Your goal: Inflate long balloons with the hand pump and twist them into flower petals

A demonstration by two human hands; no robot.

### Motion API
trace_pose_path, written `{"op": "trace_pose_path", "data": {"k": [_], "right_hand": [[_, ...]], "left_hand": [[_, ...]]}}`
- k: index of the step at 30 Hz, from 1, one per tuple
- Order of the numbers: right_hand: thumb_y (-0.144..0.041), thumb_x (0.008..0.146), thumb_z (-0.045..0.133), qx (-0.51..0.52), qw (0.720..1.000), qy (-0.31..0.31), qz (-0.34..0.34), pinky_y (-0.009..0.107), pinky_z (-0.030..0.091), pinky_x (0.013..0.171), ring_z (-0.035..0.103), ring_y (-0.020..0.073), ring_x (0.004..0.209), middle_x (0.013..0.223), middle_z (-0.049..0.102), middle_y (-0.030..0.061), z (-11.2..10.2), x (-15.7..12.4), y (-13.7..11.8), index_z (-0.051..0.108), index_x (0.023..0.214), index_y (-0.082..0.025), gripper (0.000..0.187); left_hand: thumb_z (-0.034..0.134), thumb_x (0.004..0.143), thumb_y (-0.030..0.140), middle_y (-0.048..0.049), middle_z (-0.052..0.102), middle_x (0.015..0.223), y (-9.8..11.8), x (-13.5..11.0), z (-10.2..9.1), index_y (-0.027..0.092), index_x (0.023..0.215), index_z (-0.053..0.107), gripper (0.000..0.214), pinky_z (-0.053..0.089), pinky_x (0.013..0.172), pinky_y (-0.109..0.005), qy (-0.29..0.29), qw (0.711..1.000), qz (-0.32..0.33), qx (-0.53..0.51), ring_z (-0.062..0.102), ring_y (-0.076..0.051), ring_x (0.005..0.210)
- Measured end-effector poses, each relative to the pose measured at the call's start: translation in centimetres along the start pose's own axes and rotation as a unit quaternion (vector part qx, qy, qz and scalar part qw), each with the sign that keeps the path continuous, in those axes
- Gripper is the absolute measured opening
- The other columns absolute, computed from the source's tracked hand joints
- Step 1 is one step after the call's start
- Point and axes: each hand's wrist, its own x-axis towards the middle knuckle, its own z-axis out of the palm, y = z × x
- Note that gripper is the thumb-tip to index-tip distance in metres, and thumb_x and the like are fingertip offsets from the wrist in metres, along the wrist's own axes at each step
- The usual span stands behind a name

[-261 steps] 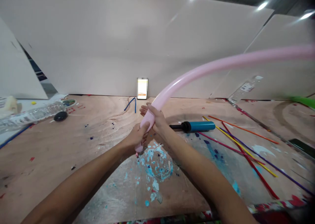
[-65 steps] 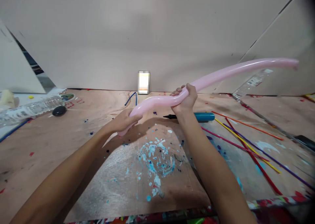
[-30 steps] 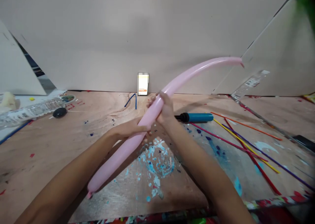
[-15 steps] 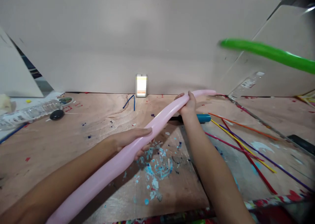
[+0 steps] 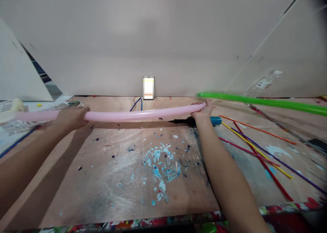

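A long inflated pink modelling balloon stretches almost level across the table. Around its left part is wrapped my left hand, with more balloon running past it to the left, blurred. My right hand grips the balloon near its right end. Under and behind my right wrist lies a balloon pump with a blue body and black nozzle. A long green balloon reaches in from the right, its blurred tip just above my right hand; whoever holds it is out of view.
Several uninflated balloons, including a purple one, lie at the right. A plastic bottle leans on the white board. A phone with a lit screen stands at centre back. A folded blue strip lies beside it.
The pink balloon has swung from slanting to nearly level. My left hand has moved far left along it, and my right hand now sits nearer its right end. The green balloon has come down and left.
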Motion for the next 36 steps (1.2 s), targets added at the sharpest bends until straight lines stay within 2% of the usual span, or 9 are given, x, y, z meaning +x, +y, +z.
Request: {"op": "trace_pose_path", "data": {"k": [3,6,10,16,20,23,28,32,36], "right_hand": [[-0.024,0.077,0.052,0.016,1.0,-0.021,0.015,0.015,0.038,0.036,0.04,0.0034,0.032,0.044,0.039,-0.0122,1.0,-0.8,0.5,0.034,0.062,-0.02,0.023],[-0.023,0.078,0.05,0.025,0.998,-0.044,0.027,0.015,0.037,0.037,0.04,0.0032,0.033,0.044,0.038,-0.0119,2.0,-1.7,0.7,0.034,0.062,-0.02,0.022],[-0.023,0.075,0.052,-0.001,0.997,-0.077,0.028,0.017,0.036,0.036,0.035,0.0034,0.032,0.043,0.035,-0.0121,2.7,-2.7,0.4,0.032,0.061,-0.021,0.025],[-0.02,0.073,0.047,-0.004,0.995,-0.097,0.009,0.018,0.032,0.032,0.027,0.0049,0.029,0.038,0.023,-0.0113,2.5,-2.7,0.1,0.023,0.055,-0.021,0.03],[-0.026,0.075,0.052,-0.022,0.995,-0.099,-0.022,0.023,0.049,0.046,0.05,0.0088,0.043,0.045,0.042,-0.008,2.5,-2.5,0.9,0.036,0.058,-0.021,0.024],[-0.031,0.076,0.055,-0.049,0.989,-0.138,0.005,0.028,0.054,0.055,0.058,0.0116,0.054,0.056,0.054,-0.0054,2.7,-2.9,1.7,0.048,0.069,-0.021,0.014],[-0.041,0.076,0.064,-0.094,0.983,-0.157,0.031,0.022,0.05,0.052,0.054,0.0082,0.05,0.057,0.052,-0.0068,3.3,-3.8,2.8,0.05,0.075,-0.02,0.025],[-0.042,0.08,0.062,-0.123,0.98,-0.157,0.006,0.019,0.047,0.047,0.047,0.0069,0.043,0.051,0.047,-0.0082,3.5,-3.9,3.2,0.044,0.066,-0.021,0.032],[-0.044,0.081,0.061,-0.118,0.981,-0.157,-0.005,0.02,0.049,0.05,0.051,0.007,0.046,0.053,0.05,-0.0075,3.5,-3.8,3.4,0.044,0.066,-0.021,0.033]], "left_hand": [[0.053,0.075,0.036,-0.0103,0.062,0.112,3.2,-0.8,0.4,0.017,0.118,0.05,0.047,0.037,0.084,-0.034,0.006,0.997,0.074,0.011,0.056,-0.028,0.098],[0.051,0.079,0.044,-0.01,0.062,0.118,7.6,-1.2,-0.1,0.019,0.13,0.043,0.058,0.038,0.084,-0.032,0.006,0.988,0.146,-0.052,0.057,-0.028,0.101],[0.046,0.08,0.048,-0.0091,0.067,0.108,11.5,-0.9,-0.6,0.022,0.112,0.056,0.043,0.04,0.074,-0.032,-0.005,0.98,0.183,-0.076,0.061,-0.029,0.093],[0.043,0.079,0.049,-0.0133,0.069,0.098,11.4,-0.1,0.4,0.02,0.101,0.06,0.04,0.04,0.07,-0.035,-0.007,0.985,0.16,-0.065,0.063,-0.031,0.084],[0.041,0.081,0.047,-0.0132,0.068,0.1,11.3,-0.4,0.2,0.021,0.106,0.059,0.04,0.04,0.069,-0.035,0.001,0.986,0.155,-0.065,0.063,-0.03,0.085],[0.04,0.081,0.046,-0.0119,0.068,0.101,11.9,-0.7,-0.2,0.021,0.107,0.058,0.04,0.04,0.069,-0.034,0.001,0.986,0.151,-0.065,0.063,-0.029,0.086],[0.04,0.08,0.045,-0.0117,0.069,0.098,12.7,-0.7,-0.1,0.02,0.101,0.058,0.038,0.041,0.069,-0.034,-0.004,0.986,0.158,-0.057,0.064,-0.03,0.083],[0.04,0.081,0.045,-0.0113,0.068,0.1,12.6,-0.7,0.4,0.019,0.099,0.057,0.037,0.041,0.07,-0.033,-0.009,0.985,0.162,-0.053,0.064,-0.029,0.085],[0.037,0.082,0.048,-0.0118,0.068,0.101,12.3,-0.7,0.7,0.019,0.102,0.057,0.04,0.042,0.07,-0.034,-0.008,0.986,0.16,-0.048,0.064,-0.029,0.086]]}}
